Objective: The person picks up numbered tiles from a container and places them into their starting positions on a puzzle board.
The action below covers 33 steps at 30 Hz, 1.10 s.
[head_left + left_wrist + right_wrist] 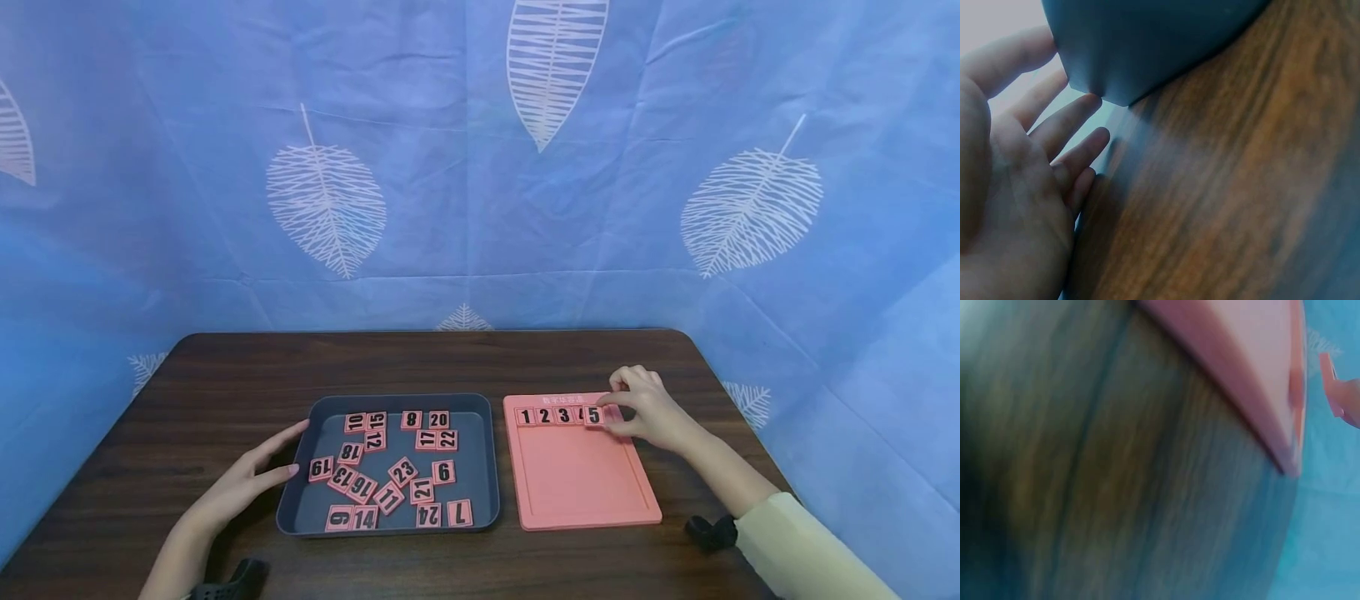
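Note:
Between the thumb and a finger of my right hand [651,410] is a pink number tile marked 5 [593,416], raised above the board in the right wrist view. It overlaps the 4 tile [579,414] in the head view. Tiles 1 [525,417], 2 [544,416] and 3 [563,415] line the top of the pink board [585,479]. My left hand [240,483] touches the left side of the dark tray [300,521] with its fingers extended and spread, thumb at the rim. Several loose number tiles lie in the tray at varied angles, such as 23 [402,472].
Both tray and board sit on a dark wood table [420,362], the board right of the tray with a narrow gap. A blue leaf-patterned cloth [450,208] hangs behind the table. Dark bands [712,533] are on the wrists.

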### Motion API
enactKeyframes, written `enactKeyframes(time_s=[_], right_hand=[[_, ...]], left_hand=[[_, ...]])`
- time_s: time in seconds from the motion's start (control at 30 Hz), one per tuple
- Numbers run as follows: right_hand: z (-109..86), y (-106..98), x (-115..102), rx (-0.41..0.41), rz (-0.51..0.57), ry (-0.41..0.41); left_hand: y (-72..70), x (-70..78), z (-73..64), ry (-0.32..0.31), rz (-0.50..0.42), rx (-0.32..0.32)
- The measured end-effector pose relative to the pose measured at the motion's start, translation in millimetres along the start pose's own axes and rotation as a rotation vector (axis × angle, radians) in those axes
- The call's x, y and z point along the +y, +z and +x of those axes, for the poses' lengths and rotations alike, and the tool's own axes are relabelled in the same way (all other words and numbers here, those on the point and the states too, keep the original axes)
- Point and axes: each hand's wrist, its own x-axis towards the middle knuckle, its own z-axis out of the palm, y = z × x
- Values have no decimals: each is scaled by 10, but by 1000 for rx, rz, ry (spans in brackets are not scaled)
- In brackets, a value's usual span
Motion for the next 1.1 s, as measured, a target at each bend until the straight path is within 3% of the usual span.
enactKeyframes(time_s=[0.33, 0.63, 1.1], right_hand=[[-81, 25, 186, -79, 54, 84], [-59, 5, 247, -109, 67, 72], [6, -29, 273, -175, -6, 43]], left_hand=[[-2, -17, 7, 9, 2, 1], [1, -12, 12, 6, 0, 3], [-33, -16, 48, 2, -11, -10]])
